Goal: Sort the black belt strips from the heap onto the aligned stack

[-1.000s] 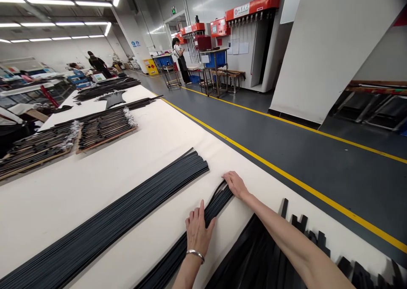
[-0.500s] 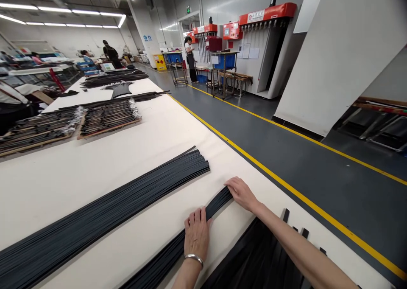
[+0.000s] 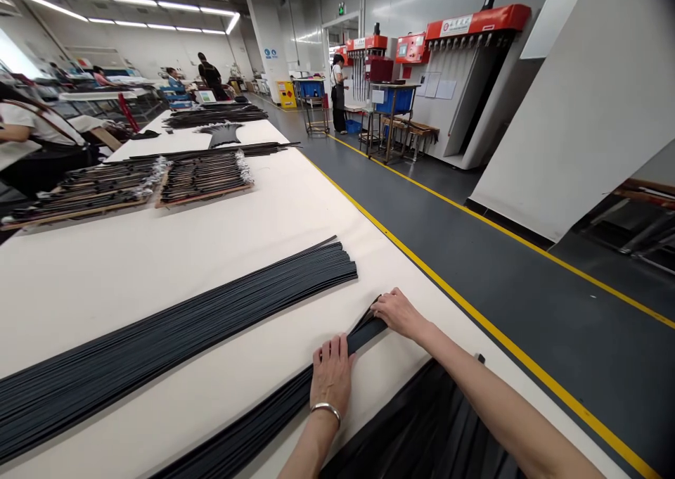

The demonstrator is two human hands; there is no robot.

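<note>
My left hand and right hand stay flat and open, pressing a bundle of dark strips onto the white-topped desk; neither closes around it. A wider bundle of strips lies just beside it. Beyond, a yellow floor line runs along the grey floor towards red wall-mounted units.

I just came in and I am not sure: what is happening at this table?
A person presses both bare hands onto a bundle of long dark strips on a cream table top. The left hand wears a bracelet; the right hand sits farther along the bundle. A second, wider bundle lies alongside.
</note>
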